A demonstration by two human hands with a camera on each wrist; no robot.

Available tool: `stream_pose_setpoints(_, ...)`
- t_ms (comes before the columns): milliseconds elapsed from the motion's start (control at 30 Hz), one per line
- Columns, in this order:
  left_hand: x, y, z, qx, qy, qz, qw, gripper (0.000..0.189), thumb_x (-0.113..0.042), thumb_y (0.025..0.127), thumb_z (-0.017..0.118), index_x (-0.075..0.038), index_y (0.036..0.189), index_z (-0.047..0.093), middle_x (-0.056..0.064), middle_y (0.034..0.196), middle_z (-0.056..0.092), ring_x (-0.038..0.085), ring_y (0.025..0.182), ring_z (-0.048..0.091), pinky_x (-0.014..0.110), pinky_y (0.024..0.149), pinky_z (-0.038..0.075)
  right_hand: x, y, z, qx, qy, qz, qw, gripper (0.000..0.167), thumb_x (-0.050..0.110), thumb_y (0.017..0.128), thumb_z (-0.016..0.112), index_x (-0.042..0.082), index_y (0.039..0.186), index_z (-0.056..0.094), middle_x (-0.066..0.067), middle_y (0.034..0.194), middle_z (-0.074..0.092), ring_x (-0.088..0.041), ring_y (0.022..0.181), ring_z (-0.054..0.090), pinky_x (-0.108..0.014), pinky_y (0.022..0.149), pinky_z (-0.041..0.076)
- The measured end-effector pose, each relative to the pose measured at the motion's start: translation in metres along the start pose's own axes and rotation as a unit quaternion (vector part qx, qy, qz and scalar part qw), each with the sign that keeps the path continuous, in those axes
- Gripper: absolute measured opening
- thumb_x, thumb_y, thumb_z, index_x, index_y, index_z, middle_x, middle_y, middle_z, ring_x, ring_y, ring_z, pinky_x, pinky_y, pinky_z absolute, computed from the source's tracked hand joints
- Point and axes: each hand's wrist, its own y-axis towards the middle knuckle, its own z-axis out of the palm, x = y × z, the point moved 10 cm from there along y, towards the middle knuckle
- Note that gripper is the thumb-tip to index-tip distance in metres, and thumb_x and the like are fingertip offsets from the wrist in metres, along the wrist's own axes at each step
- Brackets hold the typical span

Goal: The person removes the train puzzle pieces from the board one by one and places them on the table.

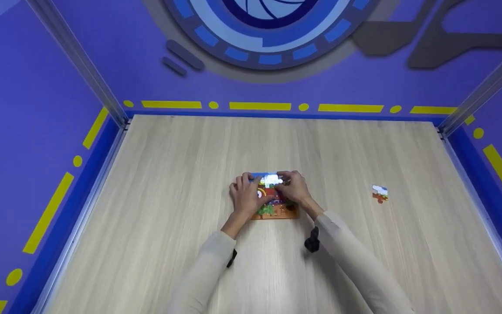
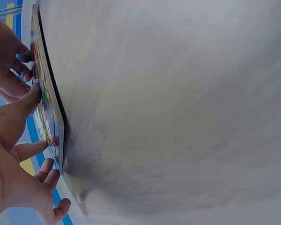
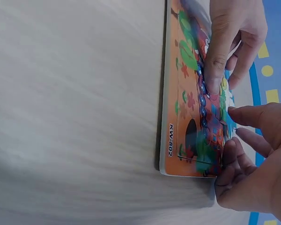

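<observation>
Nearest are the person's two pale sleeves (image 1: 355, 257), reaching in on either side, with a small black device (image 1: 312, 240) showing under the right wrist and another dark one at the left; just ahead of the cuffs lie the left hand (image 1: 245, 194) and the right hand (image 1: 293, 186), both on a picture puzzle board (image 1: 283, 213) that sits flat between and beneath them; the left hand is spread, its thumb pressing the middle of the picture and its other fingertips set along the board's left and far-left part; the right hand has bent fingers touching the board's right side and far-right part, though I cannot tell whether they pinch a piece; on the board's near strip, close below the right hand, the black print "KW-802" (image 3: 170, 140) reads clearly, beside green leaves and small red flowers on an orange ground; well to the right of the right hand lies a loose puzzle bit (image 1: 380, 193), white, blue and orange, one piece or more I cannot tell; beyond the hands the wood-grain table (image 1: 190, 152) runs to a blue-purple wall (image 1: 116, 65) bearing yellow dashes (image 1: 259, 106) and a large round emblem (image 1: 259, 41).
</observation>
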Motion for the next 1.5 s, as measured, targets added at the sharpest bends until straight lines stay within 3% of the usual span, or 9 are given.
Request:
stream_pose_setpoints(267,0.001,0.001,-0.004,-0.008,0.013,0.000,0.9999,0.071,-0.050,0.077,0.085,-0.014,0.135,0.066,0.015,0.130,0.053,0.033,0.117,0.045,0.055,0.098,0.037,0.005,0.000,-0.002,-0.025,0.000,0.001,0.9997,0.037,0.002,0.092,0.071,-0.001,0.128,0.067,-0.021,0.112,0.063,-0.030,0.098,0.064,-0.044,0.089,0.054)
stream_pose_setpoints(533,0.000,0.003,-0.004,-0.003,0.012,-0.003,0.9999,0.071,-0.049,0.078,0.085,-0.013,0.135,0.066,0.016,0.131,0.053,0.033,0.118,0.045,0.055,0.097,0.036,0.004,0.001,-0.005,-0.023,0.021,0.017,0.9994,0.035,0.004,0.094,0.069,0.005,0.130,0.066,-0.017,0.107,0.070,-0.024,0.091,0.065,-0.034,0.079,0.054)
stream_pose_setpoints(1000,0.000,0.009,-0.007,-0.006,0.007,-0.004,1.0000,0.072,-0.051,0.078,0.084,-0.013,0.137,0.065,0.015,0.131,0.053,0.033,0.119,0.045,0.056,0.099,0.035,0.010,0.000,-0.019,-0.031,0.086,0.000,0.9958,0.028,0.003,0.096,0.067,0.002,0.124,0.068,-0.013,0.091,0.068,-0.016,0.072,0.058,-0.022,0.059,0.044)
stream_pose_setpoints(1267,-0.001,0.005,-0.006,-0.006,0.016,-0.006,0.9998,0.074,-0.053,0.078,0.083,-0.013,0.138,0.065,0.015,0.131,0.054,0.033,0.119,0.046,0.056,0.100,0.036,0.002,-0.009,-0.032,-0.017,0.103,-0.012,0.9945,0.027,0.001,0.096,0.066,0.000,0.123,0.068,-0.017,0.097,0.069,-0.025,0.082,0.064,-0.024,0.065,0.050)
stream_pose_setpoints(1500,0.000,0.001,0.000,-0.008,0.007,-0.002,0.9999,0.077,-0.054,0.075,0.083,-0.011,0.137,0.065,0.016,0.128,0.054,0.033,0.115,0.046,0.057,0.100,0.034,-0.029,-0.026,-0.054,-0.027,0.097,0.002,0.9949,0.028,-0.002,0.095,0.066,0.000,0.123,0.068,-0.018,0.099,0.073,-0.016,0.081,0.065,-0.020,0.071,0.049)
